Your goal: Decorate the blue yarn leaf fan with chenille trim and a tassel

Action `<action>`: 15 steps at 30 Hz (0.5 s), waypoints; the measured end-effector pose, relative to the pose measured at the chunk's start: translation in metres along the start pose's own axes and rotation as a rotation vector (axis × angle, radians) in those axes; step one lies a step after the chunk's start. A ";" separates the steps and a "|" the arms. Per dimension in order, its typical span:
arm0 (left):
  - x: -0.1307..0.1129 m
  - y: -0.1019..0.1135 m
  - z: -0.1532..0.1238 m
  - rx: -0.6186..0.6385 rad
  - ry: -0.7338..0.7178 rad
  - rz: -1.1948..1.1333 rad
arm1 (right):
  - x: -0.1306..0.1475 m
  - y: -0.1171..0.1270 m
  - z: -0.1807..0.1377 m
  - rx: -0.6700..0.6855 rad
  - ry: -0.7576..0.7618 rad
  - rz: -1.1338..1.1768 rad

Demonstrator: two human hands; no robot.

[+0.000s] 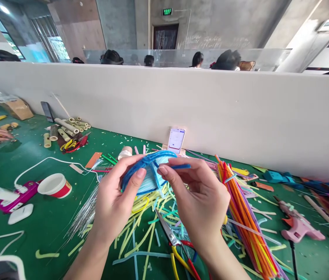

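Left hand: The left hand [120, 186] is gripping the blue workpiece [154, 181] at its left edge, the thumb pressing on the near face.
Right hand: The right hand [202, 190] is pinching a dark blue strip [182, 167] between thumb and fingers at the workpiece's right side; whether the strip is attached cannot be told.
Workpiece position: The light blue piece with dark blue edging is sitting between both hands, above the green table [44, 233].
Cutting tool: Scissors [168, 229] are lying below the workpiece, between the forearms, among scattered yellow-green strips [123, 249].
Strip stock: A bundle of orange, red and purple strips [244, 217] is lying just right of the right hand.
Glue gun: A pink glue gun [298, 225] is resting farther right.
Wire stock: Thin silvery wires [85, 212] are lying beside the left forearm.
Phone: A lit phone [176, 140] is standing upright beyond the workpiece, near the white partition [123, 101].
Cup: A red-and-white paper cup [55, 186] is standing at left.
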State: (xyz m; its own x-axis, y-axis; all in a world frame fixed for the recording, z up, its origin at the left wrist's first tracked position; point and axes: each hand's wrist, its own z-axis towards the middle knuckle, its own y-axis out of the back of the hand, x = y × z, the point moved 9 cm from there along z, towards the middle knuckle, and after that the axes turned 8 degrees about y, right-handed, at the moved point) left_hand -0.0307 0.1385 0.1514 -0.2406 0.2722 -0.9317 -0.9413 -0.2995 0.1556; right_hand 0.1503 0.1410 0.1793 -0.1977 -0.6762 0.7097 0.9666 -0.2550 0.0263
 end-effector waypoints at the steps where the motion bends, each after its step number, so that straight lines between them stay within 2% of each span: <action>1: 0.001 -0.001 0.000 0.011 0.013 -0.009 | -0.002 -0.001 0.000 0.013 -0.021 0.038; 6: 0.005 -0.003 0.000 0.005 0.089 -0.052 | -0.013 -0.014 -0.002 0.089 -0.173 0.264; 15: 0.002 -0.004 -0.001 0.011 0.038 -0.027 | -0.018 -0.019 -0.006 -0.004 -0.238 0.343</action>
State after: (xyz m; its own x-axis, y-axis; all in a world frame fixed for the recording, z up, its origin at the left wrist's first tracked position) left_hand -0.0276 0.1391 0.1486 -0.2061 0.2454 -0.9473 -0.9499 -0.2827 0.1335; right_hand 0.1341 0.1545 0.1618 0.1798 -0.5434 0.8200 0.9691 -0.0453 -0.2425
